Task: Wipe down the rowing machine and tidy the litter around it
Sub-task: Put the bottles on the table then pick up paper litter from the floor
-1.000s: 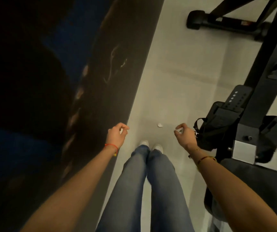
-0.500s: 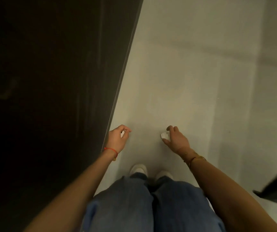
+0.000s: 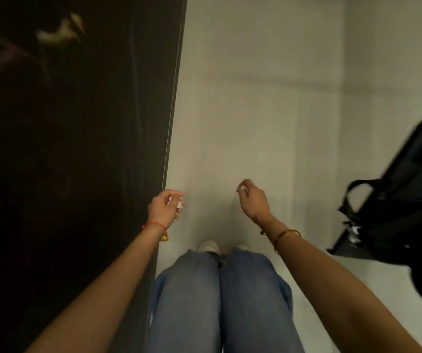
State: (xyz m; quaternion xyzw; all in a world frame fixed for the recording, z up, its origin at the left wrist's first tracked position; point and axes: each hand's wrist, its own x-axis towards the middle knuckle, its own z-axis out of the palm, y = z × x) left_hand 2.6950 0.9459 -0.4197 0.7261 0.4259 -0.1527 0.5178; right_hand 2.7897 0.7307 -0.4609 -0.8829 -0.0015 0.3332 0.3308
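Left hand (image 3: 162,208) and right hand (image 3: 252,200) each pinch a white paper scrap (image 3: 179,205); dark wall (image 3: 72,149) fills the left, black rowing machine (image 3: 403,200) sits far right

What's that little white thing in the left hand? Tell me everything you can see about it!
The white scrap looks like a small crumpled bit of paper or tissue, which fits litter. Only a part peeks out; the rest is hidden in the left hand, whose curled fingers pinch it. It is held up in the air, above the pale floor and right beside the edge of the dark wall. Nothing else touches it. It is too small to tell more.
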